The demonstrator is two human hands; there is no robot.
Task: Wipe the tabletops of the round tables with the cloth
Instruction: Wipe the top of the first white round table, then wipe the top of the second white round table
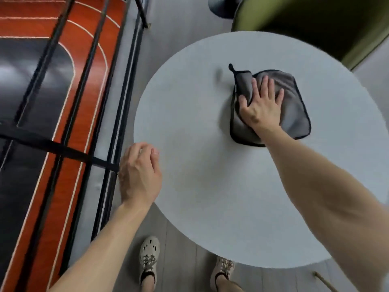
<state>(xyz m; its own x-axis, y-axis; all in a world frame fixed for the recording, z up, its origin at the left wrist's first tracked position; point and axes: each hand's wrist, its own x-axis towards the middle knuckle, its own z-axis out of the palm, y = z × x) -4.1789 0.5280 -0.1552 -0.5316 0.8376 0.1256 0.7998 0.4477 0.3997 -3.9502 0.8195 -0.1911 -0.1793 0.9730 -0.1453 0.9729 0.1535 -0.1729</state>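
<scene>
The round white counter is showing no marks, so progress is unclear. The grey cloth is lying on its far half, the right hand pressing it with flat, spread fingers. The left hand, loosely curled and empty, is hovering at the rim.

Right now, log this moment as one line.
step: wipe tabletop | right hand: flat on grey cloth | left hand: loosely curled at round table edge
</scene>
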